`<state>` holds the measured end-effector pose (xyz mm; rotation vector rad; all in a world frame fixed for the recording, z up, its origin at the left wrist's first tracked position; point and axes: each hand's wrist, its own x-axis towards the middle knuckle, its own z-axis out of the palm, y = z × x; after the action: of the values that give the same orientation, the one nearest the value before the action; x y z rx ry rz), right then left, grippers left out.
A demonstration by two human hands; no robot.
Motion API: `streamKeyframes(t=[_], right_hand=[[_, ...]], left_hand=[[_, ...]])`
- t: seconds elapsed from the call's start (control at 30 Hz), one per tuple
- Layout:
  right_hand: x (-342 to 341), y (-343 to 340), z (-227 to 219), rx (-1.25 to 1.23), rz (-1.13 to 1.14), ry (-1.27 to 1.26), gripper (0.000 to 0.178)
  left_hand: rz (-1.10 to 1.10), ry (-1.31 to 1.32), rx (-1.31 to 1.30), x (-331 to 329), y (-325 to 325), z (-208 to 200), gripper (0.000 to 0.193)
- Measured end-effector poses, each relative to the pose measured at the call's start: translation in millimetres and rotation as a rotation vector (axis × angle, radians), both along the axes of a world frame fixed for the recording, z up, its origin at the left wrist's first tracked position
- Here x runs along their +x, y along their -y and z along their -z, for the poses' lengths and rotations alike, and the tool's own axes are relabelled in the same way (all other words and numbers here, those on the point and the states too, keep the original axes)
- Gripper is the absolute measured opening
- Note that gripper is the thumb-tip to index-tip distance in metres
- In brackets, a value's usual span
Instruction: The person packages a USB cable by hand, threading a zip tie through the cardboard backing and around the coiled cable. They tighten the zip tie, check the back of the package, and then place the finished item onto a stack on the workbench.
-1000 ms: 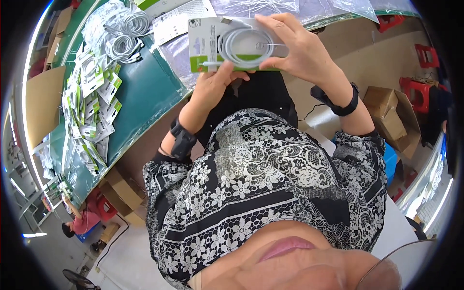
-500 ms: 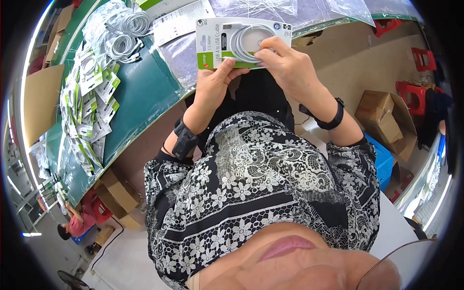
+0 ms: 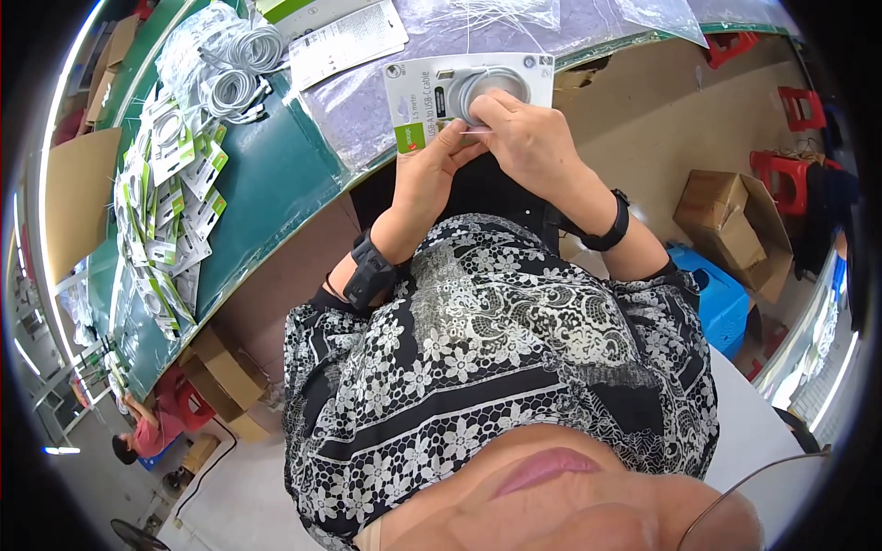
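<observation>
A coiled light-grey charging cable lies against a white and green packaging card, held up in front of my body at the table's edge. My left hand grips the card's lower left edge, thumb on the front and fingers behind it. Over the lower part of the coil, my right hand is closed, its fingertips bent against the cable and card. Between the two hands shows a thin pale strip. What my right fingertips pinch is hidden.
Many carded cables are heaped on the green table to the left. Bundles of loose cables lie beyond them, near printed cards. Thin white ties are at the back. An open carton stands on the right.
The card has shifted slightly right and down and tilted. My right hand has moved down and left, nearer my left hand, and its fingers are bent more tightly over the coil.
</observation>
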<state>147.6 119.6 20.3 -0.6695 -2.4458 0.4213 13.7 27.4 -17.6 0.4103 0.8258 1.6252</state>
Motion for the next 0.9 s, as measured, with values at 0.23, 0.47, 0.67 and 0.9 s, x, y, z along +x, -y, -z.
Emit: streamKeyframes(t=[0.23, 0.47, 0.67, 0.9], right_hand=[[-2.5, 10.2, -11.7, 0.082, -0.107, 0.115, 0.012], [2.2, -4.1, 10.0, 0.165, -0.208, 0.130, 0.015], [32.6, -34.2, 16.5, 0.256, 0.189, -0.292, 0.050], [15.7, -36.0, 36.2, -0.561, 0.298, -0.274, 0.065]], left_hand=[[-0.046, -0.063, -0.045, 4.6, 7.5, 5.9, 0.023], [-0.033, -0.092, -0.090, 1.3, -1.4, 8.5, 0.025], [-0.075, 0.019, 0.009, -16.1, -6.1, 17.4, 0.031], [-0.073, 0.008, 0.009, -3.9, -2.3, 19.7, 0.035]])
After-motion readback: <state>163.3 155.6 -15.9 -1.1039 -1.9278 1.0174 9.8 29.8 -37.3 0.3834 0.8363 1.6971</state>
